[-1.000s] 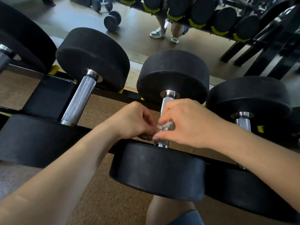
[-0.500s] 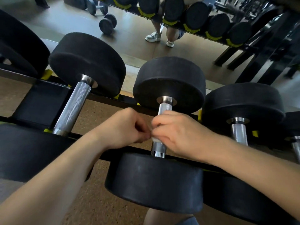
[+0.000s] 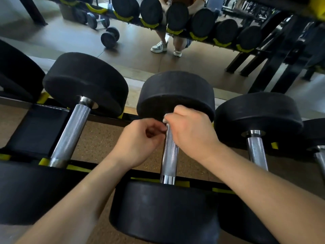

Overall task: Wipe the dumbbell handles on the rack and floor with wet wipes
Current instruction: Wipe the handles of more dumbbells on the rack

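Note:
A black dumbbell lies on the rack in front of me, its knurled steel handle running away from me. My right hand curls over the far end of that handle, close under the far weight head, with a bit of white wet wipe showing at its fingers. My left hand is beside the handle on its left, fingers curled and pinching at the wipe's edge. Most of the wipe is hidden under my right hand.
A dumbbell with a bare handle lies to the left and another handle to the right on the same rack. A mirror behind shows a squatting person's shoes and a small dumbbell on the floor.
Both hands have slid along the middle handle from near its middle to its far end by the weight head. The near part of the handle is now bare.

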The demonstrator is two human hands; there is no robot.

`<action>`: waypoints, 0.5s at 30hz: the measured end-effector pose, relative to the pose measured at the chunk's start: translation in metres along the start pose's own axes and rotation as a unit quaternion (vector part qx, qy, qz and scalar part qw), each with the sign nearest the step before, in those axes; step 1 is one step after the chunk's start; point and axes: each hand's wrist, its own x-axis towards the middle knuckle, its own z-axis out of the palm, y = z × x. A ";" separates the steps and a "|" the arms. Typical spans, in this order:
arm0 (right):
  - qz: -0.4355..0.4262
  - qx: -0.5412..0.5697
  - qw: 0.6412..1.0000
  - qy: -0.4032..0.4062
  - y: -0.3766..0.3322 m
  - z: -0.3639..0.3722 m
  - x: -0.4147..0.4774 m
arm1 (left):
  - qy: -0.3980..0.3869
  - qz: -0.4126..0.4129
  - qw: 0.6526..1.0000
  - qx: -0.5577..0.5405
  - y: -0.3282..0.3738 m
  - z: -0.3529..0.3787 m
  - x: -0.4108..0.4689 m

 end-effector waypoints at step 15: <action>0.398 0.358 0.843 -0.044 -0.011 -0.005 -0.040 | 0.036 -0.003 0.999 -0.014 0.004 0.007 0.013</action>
